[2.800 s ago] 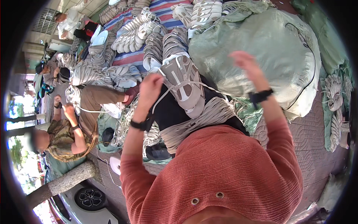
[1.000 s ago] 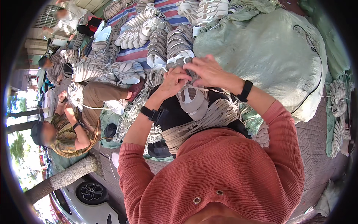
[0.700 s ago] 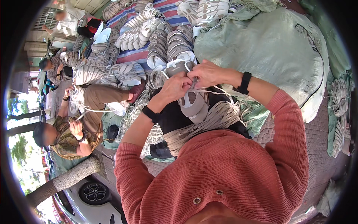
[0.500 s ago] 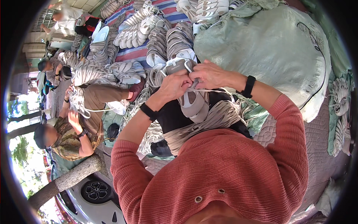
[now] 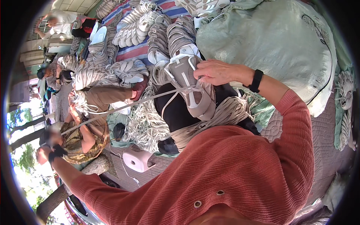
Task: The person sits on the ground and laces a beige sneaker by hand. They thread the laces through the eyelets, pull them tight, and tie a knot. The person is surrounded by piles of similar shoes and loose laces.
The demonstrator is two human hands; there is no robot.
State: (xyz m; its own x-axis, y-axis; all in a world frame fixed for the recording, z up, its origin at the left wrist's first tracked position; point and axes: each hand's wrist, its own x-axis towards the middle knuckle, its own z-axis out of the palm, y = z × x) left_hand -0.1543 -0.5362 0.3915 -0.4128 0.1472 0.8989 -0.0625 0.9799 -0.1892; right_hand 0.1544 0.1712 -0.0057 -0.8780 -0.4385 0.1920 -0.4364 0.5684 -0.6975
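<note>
A grey-beige shoe upper (image 5: 200, 103) with white trim lies over my dark-trousered lap, its toe toward me. My right hand (image 5: 215, 72) is closed on its right edge, near the eyelets. From the eyelets a pale flat shoelace (image 5: 131, 106) runs taut to the far left. My left arm is stretched out that way, and my left hand (image 5: 44, 153) is closed on the lace, though its fingers are small and dim near the rim. A shorter stretch of lace loops at the upper's left side. A bundle of loose laces (image 5: 228, 108) lies across my lap.
Stacks of shoe uppers (image 5: 157, 41) cover a striped sheet (image 5: 131, 55) ahead. A large pale green sack (image 5: 266, 48) bulges at the right. A co-worker (image 5: 80, 137) sits at the left beside a lace heap (image 5: 146, 125) and a pale plastic stool (image 5: 137, 159). Others sit farther off.
My left hand has swung from the shoe upper out to the far left, drawing the lace into a long line. My right hand stays at the upper, which now shows more fully.
</note>
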